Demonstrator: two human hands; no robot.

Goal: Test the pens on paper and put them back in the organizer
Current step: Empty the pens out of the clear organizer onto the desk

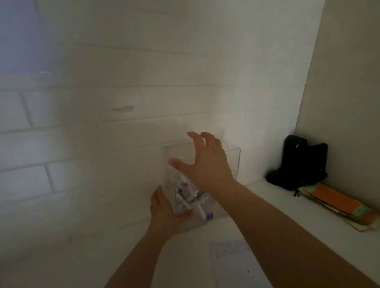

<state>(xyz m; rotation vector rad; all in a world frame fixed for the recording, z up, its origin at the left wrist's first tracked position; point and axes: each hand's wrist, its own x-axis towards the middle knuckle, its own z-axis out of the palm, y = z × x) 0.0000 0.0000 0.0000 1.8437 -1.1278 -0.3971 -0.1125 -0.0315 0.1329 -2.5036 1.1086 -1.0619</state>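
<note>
A clear plastic organizer [235, 161] stands on the white table against the tiled wall. Several white pens [187, 201] lie jumbled in its lower part. My left hand [166, 213] grips the organizer's lower left side, thumb across its front. My right hand [204, 160] is spread with straight fingers over the organizer's upper part; whether it touches the plastic I cannot tell. A white sheet of paper [232, 262] with faint scribbles along its top lies on the table in front, between my forearms.
A black object [298, 162] sits in the right corner on the ledge. Beside it lies a stack of orange and green papers [342, 204]. The white tiled wall rises directly behind the organizer.
</note>
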